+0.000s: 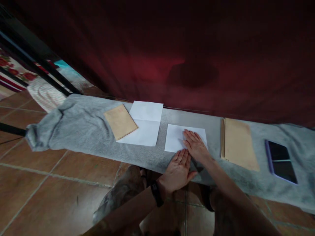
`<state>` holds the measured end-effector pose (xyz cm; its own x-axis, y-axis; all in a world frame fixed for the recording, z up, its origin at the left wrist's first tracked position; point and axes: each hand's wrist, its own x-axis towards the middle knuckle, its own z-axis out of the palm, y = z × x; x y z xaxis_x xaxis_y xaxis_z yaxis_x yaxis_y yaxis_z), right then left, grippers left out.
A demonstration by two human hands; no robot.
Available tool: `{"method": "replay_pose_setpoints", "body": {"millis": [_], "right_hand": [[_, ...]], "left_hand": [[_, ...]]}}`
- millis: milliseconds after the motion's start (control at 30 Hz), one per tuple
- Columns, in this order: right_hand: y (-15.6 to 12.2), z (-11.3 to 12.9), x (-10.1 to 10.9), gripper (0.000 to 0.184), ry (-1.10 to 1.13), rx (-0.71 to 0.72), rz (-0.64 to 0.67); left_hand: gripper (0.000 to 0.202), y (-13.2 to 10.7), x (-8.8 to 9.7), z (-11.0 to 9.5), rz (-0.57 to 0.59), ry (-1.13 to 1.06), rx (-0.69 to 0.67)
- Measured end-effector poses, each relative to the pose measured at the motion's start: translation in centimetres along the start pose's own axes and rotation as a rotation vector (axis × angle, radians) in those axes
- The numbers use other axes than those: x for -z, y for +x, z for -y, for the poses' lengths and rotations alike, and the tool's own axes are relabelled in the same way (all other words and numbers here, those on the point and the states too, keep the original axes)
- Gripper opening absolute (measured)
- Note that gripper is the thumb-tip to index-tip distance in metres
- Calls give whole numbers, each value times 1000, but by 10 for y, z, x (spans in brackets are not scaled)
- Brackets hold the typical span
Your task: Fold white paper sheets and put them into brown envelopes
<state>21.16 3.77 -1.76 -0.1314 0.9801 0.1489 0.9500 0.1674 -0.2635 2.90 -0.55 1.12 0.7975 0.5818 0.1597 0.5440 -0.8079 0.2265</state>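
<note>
A folded white sheet of paper (176, 137) lies on the grey cloth-covered bench (81, 127) in front of me. My right hand (195, 146) lies flat on the sheet's right half, fingers stretched out. My left hand (177, 170) rests flat at the sheet's near edge, fingers together and straight, a black band on the wrist. Neither hand holds anything.
To the left lie a brown envelope (120, 121) partly on a larger white sheet (145, 124). A stack of brown envelopes (238, 144) sits to the right, then a phone in a purple case (280, 160). A dark red curtain (197, 49) hangs behind; tiled floor (49, 183) below.
</note>
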Motion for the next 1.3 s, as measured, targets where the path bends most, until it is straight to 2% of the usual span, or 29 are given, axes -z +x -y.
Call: {"method": "replay_pose_setpoints", "body": {"millis": [167,233,333,467,567,700,1000,1300], "right_hand": [[-16,3,2,52,58,54,-13],[-21,4,4,50,85,76,-11],[-29,4,10,47,124,101,-2],[-39,7,18,48,153,135,24],[-46,10,23,48,166,141,28],[-52,14,29,46,197,148,35],[-62,18,39,44,227,160,108],[-63,20,43,38,260,162,109]], "left_hand": [[32,14,12,11,-52,-68,13],[25,20,16,16,-45,-95,13],[18,28,18,23,-44,-100,84],[24,40,13,30,-95,-95,161],[36,50,4,37,-105,-74,138],[48,63,-7,48,-61,14,88],[53,89,-15,60,-52,108,125],[52,93,-18,64,-82,146,156]]}}
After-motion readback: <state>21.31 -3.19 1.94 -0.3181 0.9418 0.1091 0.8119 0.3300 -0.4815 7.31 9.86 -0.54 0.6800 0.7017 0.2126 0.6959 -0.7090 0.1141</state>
